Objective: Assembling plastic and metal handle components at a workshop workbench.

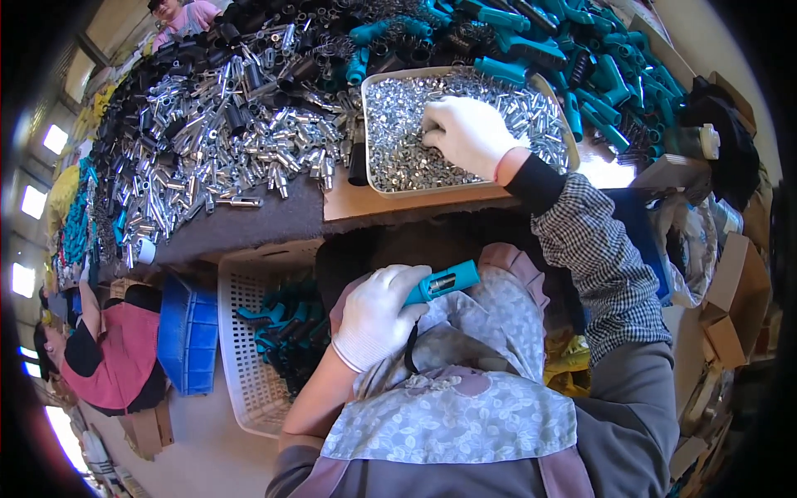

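Both curl: left hand [380, 314] clamped on a teal housing [465, 275], right hand [469, 133] among metal pieces [404, 163], hold unclear.

Observed from my remote station: teal housing [465, 276], tubular, closed in the left hand [380, 314]. Its free end points right and slightly far; a cut-out in the wall faces up, showing a metal part inside. I note a pale shallow tray [432, 192], rounded corners, lying flat at the near edge of the surface [274, 222]. Small loose metal pieces [397, 124] fill it, bright and dull silver mixed; at right I see longer cylindrical ones.
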`<state>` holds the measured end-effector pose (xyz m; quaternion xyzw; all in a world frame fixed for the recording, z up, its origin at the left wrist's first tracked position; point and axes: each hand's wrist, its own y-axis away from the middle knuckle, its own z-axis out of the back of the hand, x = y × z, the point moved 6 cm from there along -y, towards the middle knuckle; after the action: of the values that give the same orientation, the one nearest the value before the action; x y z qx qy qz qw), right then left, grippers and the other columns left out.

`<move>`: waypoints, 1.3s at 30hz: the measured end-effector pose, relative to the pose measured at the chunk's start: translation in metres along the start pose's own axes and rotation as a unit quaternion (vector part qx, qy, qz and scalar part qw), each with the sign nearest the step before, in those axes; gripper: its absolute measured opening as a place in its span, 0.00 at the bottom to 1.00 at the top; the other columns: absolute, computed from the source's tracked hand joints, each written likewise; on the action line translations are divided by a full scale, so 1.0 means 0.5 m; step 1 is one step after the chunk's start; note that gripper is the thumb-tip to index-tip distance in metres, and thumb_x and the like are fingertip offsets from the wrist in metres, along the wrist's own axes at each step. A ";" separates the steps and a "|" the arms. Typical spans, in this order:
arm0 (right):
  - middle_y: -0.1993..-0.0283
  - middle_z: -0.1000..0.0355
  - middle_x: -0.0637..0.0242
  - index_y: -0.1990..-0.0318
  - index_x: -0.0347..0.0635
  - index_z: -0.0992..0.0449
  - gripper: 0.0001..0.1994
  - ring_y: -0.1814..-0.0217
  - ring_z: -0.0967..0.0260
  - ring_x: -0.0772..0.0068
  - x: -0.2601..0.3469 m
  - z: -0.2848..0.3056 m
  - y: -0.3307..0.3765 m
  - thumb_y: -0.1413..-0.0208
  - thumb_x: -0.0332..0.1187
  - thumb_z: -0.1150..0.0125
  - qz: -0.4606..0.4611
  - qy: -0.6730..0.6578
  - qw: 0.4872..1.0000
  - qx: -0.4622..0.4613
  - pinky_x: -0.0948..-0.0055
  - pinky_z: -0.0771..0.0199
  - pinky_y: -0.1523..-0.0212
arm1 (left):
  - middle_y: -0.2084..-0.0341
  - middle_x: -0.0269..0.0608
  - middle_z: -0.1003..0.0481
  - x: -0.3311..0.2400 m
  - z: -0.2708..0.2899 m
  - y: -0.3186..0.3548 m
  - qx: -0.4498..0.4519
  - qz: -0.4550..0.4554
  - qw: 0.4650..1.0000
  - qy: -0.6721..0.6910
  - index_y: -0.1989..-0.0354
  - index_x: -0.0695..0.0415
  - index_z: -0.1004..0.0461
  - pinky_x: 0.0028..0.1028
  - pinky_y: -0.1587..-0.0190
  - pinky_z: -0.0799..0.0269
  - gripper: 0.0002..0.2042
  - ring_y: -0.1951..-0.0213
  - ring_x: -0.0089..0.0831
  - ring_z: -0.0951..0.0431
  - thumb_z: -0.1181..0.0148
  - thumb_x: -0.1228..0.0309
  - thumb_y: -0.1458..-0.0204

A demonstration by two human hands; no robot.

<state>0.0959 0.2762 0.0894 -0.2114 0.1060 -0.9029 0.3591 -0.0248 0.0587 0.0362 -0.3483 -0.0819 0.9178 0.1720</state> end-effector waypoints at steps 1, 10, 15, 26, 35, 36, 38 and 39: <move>0.63 0.21 0.54 0.65 0.43 0.19 0.09 0.57 0.23 0.48 -0.002 0.003 0.000 0.46 0.37 0.37 -0.004 0.005 1.000 0.008 0.53 0.24 0.54 | 0.56 0.50 0.21 0.003 0.002 0.003 -0.002 0.002 1.000 -0.002 0.48 0.57 0.24 0.39 0.51 0.23 0.24 0.53 0.50 0.20 0.29 0.71 0.58; 0.66 0.21 0.64 0.54 0.35 0.20 0.13 0.65 0.23 0.75 -0.005 0.059 0.089 0.37 0.35 0.40 -0.154 -0.459 0.875 0.007 0.72 0.22 0.64 | 0.61 0.46 0.20 0.016 0.023 0.010 -0.057 0.037 0.997 0.037 0.53 0.55 0.20 0.37 0.57 0.22 0.22 0.60 0.46 0.18 0.25 0.68 0.60; 0.57 0.23 0.60 0.44 0.30 0.27 0.17 0.62 0.23 0.71 0.025 -0.018 0.178 0.33 0.34 0.43 -0.176 -0.787 0.591 0.023 0.68 0.16 0.59 | 0.61 0.46 0.20 0.018 0.027 0.012 -0.066 0.046 0.997 0.018 0.53 0.55 0.20 0.37 0.57 0.22 0.22 0.59 0.45 0.18 0.25 0.68 0.60; 0.63 0.20 0.65 0.57 0.32 0.17 0.10 0.62 0.24 0.77 0.090 -0.059 0.234 0.44 0.28 0.35 -0.165 -0.543 0.802 0.185 0.75 0.23 0.56 | 0.62 0.45 0.20 -0.009 0.041 0.014 -0.057 -0.038 0.994 -0.091 0.47 0.55 0.24 0.38 0.59 0.23 0.28 0.60 0.45 0.20 0.26 0.66 0.60; 0.70 0.24 0.53 0.66 0.38 0.18 0.11 0.65 0.23 0.48 0.156 -0.074 0.250 0.48 0.37 0.32 -0.055 -0.355 0.920 0.157 0.60 0.24 0.63 | 0.69 0.46 0.22 -0.026 0.023 0.010 -0.007 -0.018 0.992 -0.127 0.33 0.57 0.35 0.41 0.65 0.25 0.43 0.68 0.46 0.21 0.25 0.65 0.63; 0.70 0.24 0.54 0.66 0.39 0.18 0.10 0.65 0.24 0.49 0.161 -0.065 0.251 0.49 0.37 0.32 -0.005 -0.303 0.942 0.141 0.60 0.25 0.63 | 0.68 0.43 0.22 -0.025 0.019 0.012 0.000 -0.032 0.991 -0.130 0.32 0.58 0.38 0.40 0.63 0.25 0.43 0.67 0.43 0.22 0.26 0.66 0.61; 0.69 0.26 0.58 0.67 0.41 0.18 0.09 0.64 0.24 0.51 0.170 -0.052 0.257 0.50 0.38 0.32 0.055 -0.266 0.956 0.115 0.59 0.25 0.62 | 0.69 0.42 0.22 -0.023 0.021 0.016 -0.007 -0.042 0.991 -0.128 0.32 0.58 0.38 0.39 0.63 0.25 0.44 0.68 0.43 0.22 0.26 0.65 0.61; 0.69 0.26 0.58 0.67 0.41 0.18 0.09 0.64 0.24 0.51 0.168 -0.055 0.262 0.50 0.38 0.32 0.055 -0.265 0.956 0.116 0.59 0.25 0.62 | 0.69 0.42 0.22 -0.020 0.018 0.017 -0.001 -0.037 0.990 -0.134 0.32 0.58 0.38 0.39 0.63 0.25 0.44 0.68 0.42 0.22 0.26 0.65 0.61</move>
<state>0.1075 0.1248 0.0457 -0.3942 -0.0871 -0.7991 0.4454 -0.0261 0.0466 0.0467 -0.2192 -0.1176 0.9492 0.1929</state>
